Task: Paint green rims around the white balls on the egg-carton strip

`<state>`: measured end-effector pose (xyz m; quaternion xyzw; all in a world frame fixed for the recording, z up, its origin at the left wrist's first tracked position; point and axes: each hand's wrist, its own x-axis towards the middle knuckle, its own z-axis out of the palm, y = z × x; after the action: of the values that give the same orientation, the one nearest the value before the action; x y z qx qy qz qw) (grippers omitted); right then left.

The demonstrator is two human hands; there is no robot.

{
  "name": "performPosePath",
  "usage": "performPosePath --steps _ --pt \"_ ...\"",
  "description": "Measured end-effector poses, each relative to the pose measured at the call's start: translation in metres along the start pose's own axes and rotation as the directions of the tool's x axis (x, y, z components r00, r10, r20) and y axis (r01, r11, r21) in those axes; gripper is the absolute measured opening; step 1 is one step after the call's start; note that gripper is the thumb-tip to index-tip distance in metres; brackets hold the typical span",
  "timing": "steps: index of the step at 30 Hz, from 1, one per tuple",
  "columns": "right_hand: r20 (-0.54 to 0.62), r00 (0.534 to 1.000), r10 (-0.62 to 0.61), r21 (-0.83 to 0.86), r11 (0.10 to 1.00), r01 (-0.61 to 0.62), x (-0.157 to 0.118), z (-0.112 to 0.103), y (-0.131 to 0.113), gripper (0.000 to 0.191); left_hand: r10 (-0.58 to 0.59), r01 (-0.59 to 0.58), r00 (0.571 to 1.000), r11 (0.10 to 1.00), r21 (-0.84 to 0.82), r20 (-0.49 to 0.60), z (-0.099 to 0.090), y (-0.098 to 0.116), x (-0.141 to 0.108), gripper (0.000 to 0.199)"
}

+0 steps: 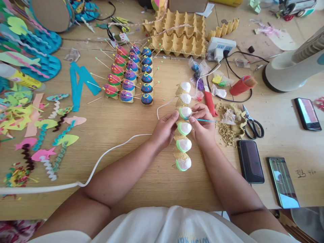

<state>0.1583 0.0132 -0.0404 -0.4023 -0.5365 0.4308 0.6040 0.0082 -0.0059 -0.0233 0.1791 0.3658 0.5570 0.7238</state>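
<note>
A strip of egg carton (pixel 181 156) runs lengthwise in front of me, its several cups topped with white clay. Light green clay edges the nearer cups, while the two farthest show only white. My left hand (pixel 165 128) grips the strip's left side near its middle, thumb on the third cup. Between the fingers of my right hand (pixel 204 126) is a thin blue modelling tool (pixel 206 120), its tip at the green edge of that cup. Beyond, to the left, stand rows of painted carton cups (pixel 130 75) with faces and pins sticking out.
Paper fish on curled stems (pixel 48 155) and blue paper strips (pixel 78 84) lie left. A white cable (pixel 108 148) crosses the table. Right are scissors (pixel 251 126), phones (pixel 250 162), carton scraps (pixel 226 131), a red toothpick holder (pixel 241 86) and a power strip (pixel 221 45).
</note>
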Motion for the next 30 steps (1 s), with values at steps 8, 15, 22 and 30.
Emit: performPosePath --steps 8,15,22,30 --pt "0.057 0.998 0.020 -0.018 1.000 -0.019 0.0008 0.0012 -0.0029 0.028 0.014 -0.014 0.999 1.000 0.004 -0.050 0.0026 0.0030 -0.0002 0.034" --pt "0.082 0.996 -0.021 0.015 1.000 0.019 0.0001 -0.0001 0.0025 0.022 0.033 -0.033 0.996 0.999 0.004 -0.087 0.0032 0.0025 0.0002 0.039" --pt "0.074 0.996 -0.057 0.001 0.998 0.057 0.0014 0.0015 0.0061 0.021 0.080 -0.080 0.996 0.997 0.006 -0.041 0.0021 0.0006 0.0014 0.054" --pt "0.100 0.994 -0.033 0.042 0.999 0.029 0.0025 -0.0011 0.0052 0.023 0.167 -0.153 0.981 0.979 0.135 -0.095 -0.0047 -0.0048 0.0043 0.050"
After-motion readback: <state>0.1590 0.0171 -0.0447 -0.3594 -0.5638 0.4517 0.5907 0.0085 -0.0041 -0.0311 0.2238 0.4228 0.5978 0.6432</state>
